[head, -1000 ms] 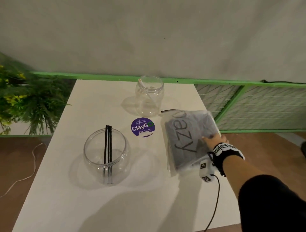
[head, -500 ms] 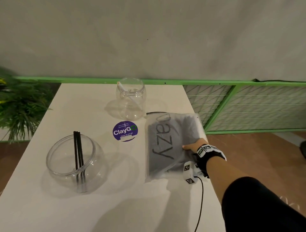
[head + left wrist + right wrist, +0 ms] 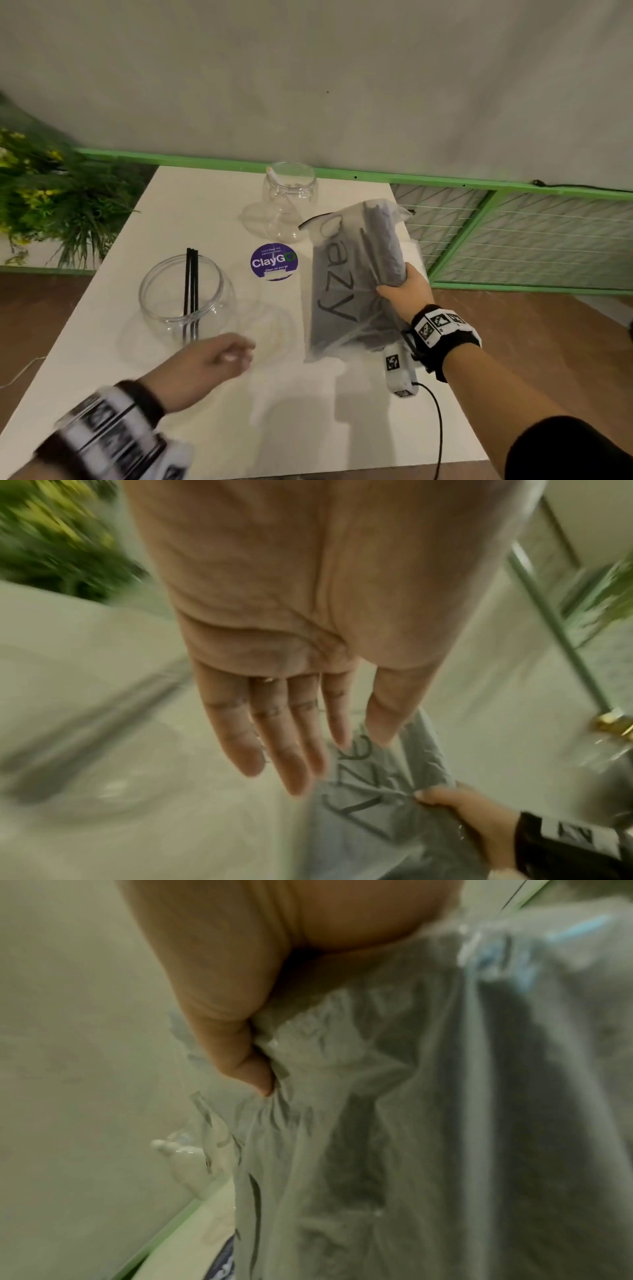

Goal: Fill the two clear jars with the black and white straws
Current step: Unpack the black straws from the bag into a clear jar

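A round clear jar (image 3: 186, 296) stands at the table's left with three black straws (image 3: 191, 289) upright in it. A smaller clear jar (image 3: 289, 198) at the far edge holds a white straw (image 3: 275, 176). My right hand (image 3: 406, 291) grips a frosted plastic bag (image 3: 352, 274) of dark straws, printed with black letters, and tilts its right side up off the table; the bag (image 3: 394, 1123) fills the right wrist view, bunched under my thumb. My left hand (image 3: 219, 356), blurred, hovers over the table in front of the round jar; its fingers (image 3: 291, 750) are straight and hold nothing.
A purple round sticker (image 3: 274, 262) lies on the white table (image 3: 239, 428) between the jars. A green rail (image 3: 445, 181) and mesh panel run behind and to the right. Green plants (image 3: 44, 205) stand at the left. A black cable (image 3: 440, 428) trails from my right wrist.
My left hand has come into view over the table. My right hand has lifted and tilted the bag's right side, which lay flat before. The head view has shifted.
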### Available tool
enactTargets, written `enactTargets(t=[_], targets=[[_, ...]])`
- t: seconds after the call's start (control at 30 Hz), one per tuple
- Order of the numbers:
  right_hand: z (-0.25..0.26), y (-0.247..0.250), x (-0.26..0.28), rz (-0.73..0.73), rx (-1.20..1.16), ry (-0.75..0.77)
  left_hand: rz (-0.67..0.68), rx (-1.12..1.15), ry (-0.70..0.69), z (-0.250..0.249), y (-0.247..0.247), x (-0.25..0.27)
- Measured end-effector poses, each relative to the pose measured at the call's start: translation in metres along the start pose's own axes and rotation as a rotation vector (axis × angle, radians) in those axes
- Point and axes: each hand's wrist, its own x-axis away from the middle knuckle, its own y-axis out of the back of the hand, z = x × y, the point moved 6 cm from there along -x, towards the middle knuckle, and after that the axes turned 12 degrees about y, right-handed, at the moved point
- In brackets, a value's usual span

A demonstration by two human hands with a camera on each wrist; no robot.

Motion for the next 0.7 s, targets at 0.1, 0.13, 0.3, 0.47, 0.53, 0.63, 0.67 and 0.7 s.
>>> enactTargets(t=[0.1, 0.13, 0.3, 0.47, 0.53, 0.63, 0.67, 0.7], targets=[[0.038, 0.005, 0.017, -0.025, -0.105, 0.148, -0.100, -0.049, -0.084, -0.048, -0.005, -0.027], [0.049, 0.007, 0.023, -0.026, -0.141, 0.181, -0.167, -0.079, -0.137, -0.066, -0.003, -0.034], [0.085, 0.016, 0.052, 0.001, -0.204, 0.313, -0.580, -0.278, -0.390, -0.143, 0.039, -0.039], [0.084, 0.027, 0.067, -0.089, -0.232, 0.340, -0.461, -0.416, -0.304, -0.161, 0.065, -0.044], [0.076, 0.025, 0.069, -0.105, -0.235, 0.308, -0.445, -0.288, -0.356, -0.159, 0.067, -0.036], [0.083, 0.020, 0.070, -0.093, -0.372, 0.253, -0.414, -0.174, -0.441, -0.159, 0.060, -0.020], [0.089, 0.019, 0.067, -0.091, -0.461, 0.259, -0.392, -0.155, -0.463, -0.157, 0.055, -0.018], [0.100, 0.020, 0.065, -0.094, -0.547, 0.260, -0.377, -0.150, -0.465, -0.155, 0.051, -0.016]])
